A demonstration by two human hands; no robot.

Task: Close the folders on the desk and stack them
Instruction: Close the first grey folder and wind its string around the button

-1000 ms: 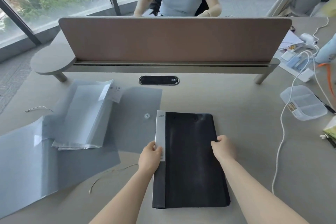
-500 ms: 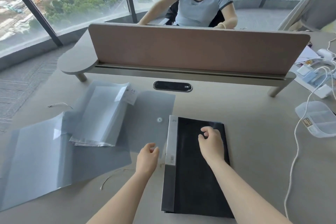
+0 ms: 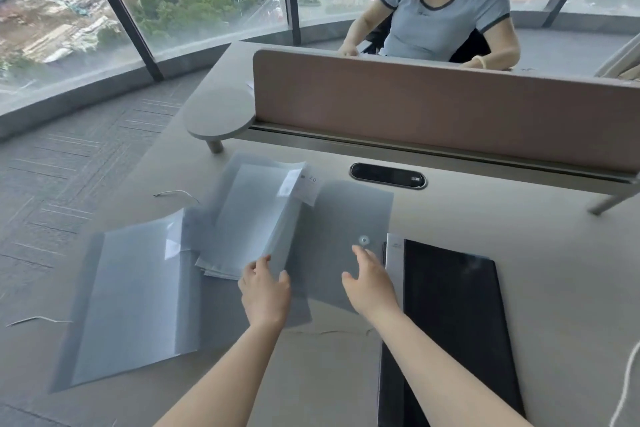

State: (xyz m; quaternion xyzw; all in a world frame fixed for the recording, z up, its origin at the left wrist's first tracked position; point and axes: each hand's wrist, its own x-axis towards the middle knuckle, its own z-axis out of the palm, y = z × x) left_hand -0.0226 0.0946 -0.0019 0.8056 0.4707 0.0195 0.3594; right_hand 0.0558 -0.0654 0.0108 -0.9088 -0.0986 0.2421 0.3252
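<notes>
Both hands have left the black folder (image 3: 450,315) and swung over to the left, and the view has turned that way with them. That black folder lies closed and flat on the desk (image 3: 502,229), its grey spine toward the translucent ones. Left hand (image 3: 265,291) now sits at the near edge of the translucent grey folder (image 3: 256,218), fingers loosely spread and reaching forward at the bottom of its clear inner sleeves; whether the fingertips actually touch the plastic, I cannot tell. Right hand (image 3: 369,277) hovers with fingers relaxed and spread over that folder's open right flap, just short of the round snap button (image 3: 363,240). This folder is wide open, a white label sticking up at its far edge. Further left, a second translucent folder (image 3: 135,302) lies open too, its corner tucked under the first. Thin loose strings (image 3: 176,192) lie on the desk around them. Behind the brown divider panel (image 3: 433,107), another person sits at the facing desk.
</notes>
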